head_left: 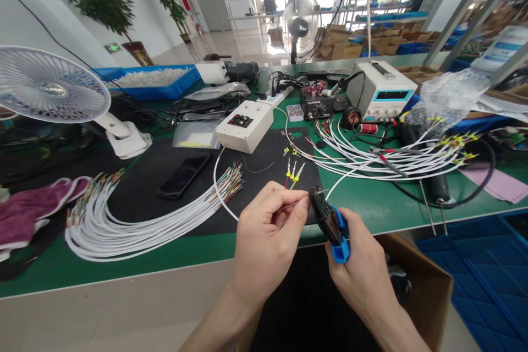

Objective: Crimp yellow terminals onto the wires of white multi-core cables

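Right hand [363, 269] — crimper [328, 220] (left hand [264, 242] — wire [289, 206])

Your right hand [363, 269] hides most of the blue handles of the crimping tool [325, 219]. The tip of the wire [291, 206] in your left hand [266, 236] is too small to tell.

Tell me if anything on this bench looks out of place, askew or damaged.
Nothing looks spilled or broken. Two rod-like tools at the right poke past the green bench edge, and a phone lies among the wire bundles. Left hand pinches a wire; right hand grips a crimper.
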A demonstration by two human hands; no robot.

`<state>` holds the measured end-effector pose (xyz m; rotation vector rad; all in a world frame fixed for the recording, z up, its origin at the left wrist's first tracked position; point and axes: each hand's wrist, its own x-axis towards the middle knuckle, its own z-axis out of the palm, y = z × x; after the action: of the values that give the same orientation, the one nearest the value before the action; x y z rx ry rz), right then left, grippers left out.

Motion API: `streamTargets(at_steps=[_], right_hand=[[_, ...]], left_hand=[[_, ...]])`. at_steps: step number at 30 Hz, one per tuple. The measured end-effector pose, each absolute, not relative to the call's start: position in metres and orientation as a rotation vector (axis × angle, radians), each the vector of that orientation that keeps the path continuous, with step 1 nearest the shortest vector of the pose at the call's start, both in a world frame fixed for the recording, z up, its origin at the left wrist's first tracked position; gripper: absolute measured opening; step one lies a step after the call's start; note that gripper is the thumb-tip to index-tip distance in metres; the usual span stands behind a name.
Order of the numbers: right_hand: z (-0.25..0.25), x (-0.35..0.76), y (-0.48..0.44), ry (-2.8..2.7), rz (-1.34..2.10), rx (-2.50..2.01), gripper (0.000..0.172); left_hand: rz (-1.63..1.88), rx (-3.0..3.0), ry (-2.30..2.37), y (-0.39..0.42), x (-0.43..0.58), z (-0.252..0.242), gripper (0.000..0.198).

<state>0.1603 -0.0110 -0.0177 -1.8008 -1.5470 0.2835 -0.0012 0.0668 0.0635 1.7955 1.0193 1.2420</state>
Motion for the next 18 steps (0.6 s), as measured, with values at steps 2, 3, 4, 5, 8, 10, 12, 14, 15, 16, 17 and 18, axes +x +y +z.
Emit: streamTargets(at_steps=[2,3,4,5,8,10,12,14,15,16,17,18], right_hand=[[-0.019,0.163,-0.01,-1.555,0.281,-1.79,0.056],[-0.019,0.164,-0.009,-1.558,0.282,-1.784,0.055],[-0.019,0.165,-0.008,-1.559,0.284,-1.776,0.053],[-0.02,0.167,-0.007,-1.555,0.293,-1.765,0.051],[-0.021,0.171,-0.004,-1.526,0.331,-1.722,0.041],[-0.023,0.172,-0.001,-1.506,0.334,-1.692,0.036],[-0.025,0.172,0.003,-1.49,0.305,-1.671,0.031],[-0.027,0.172,0.007,-1.474,0.266,-1.655,0.027],[-0.029,0.172,0.009,-1.469,0.244,-1.649,0.025],[-0.03,0.172,0.011,-1.467,0.224,-1.644,0.023],[-0.031,0.172,0.013,-1.469,0.209,-1.64,0.022],[-0.032,0.172,0.014,-1.469,0.196,-1.636,0.02]], left_hand=[[1.247,1.793,1.017,0.067,0.0,0.063,0.012],[1.246,1.795,1.017,0.068,0.0,0.063,0.012],[1.246,1.798,1.014,0.068,0.001,0.063,0.012],[1.249,1.801,1.009,0.068,0.001,0.063,0.012],[1.265,1.812,0.991,0.067,0.004,0.062,0.011],[1.274,1.83,0.987,0.065,0.006,0.062,0.01],[1.272,1.86,0.989,0.064,0.009,0.063,0.011],[1.271,1.9,0.995,0.063,0.011,0.064,0.012],[1.275,1.92,0.996,0.063,0.012,0.064,0.013],[1.282,1.938,0.994,0.063,0.013,0.063,0.013],[1.294,1.953,0.992,0.064,0.014,0.063,0.012],[1.301,1.966,0.994,0.064,0.014,0.062,0.011]])
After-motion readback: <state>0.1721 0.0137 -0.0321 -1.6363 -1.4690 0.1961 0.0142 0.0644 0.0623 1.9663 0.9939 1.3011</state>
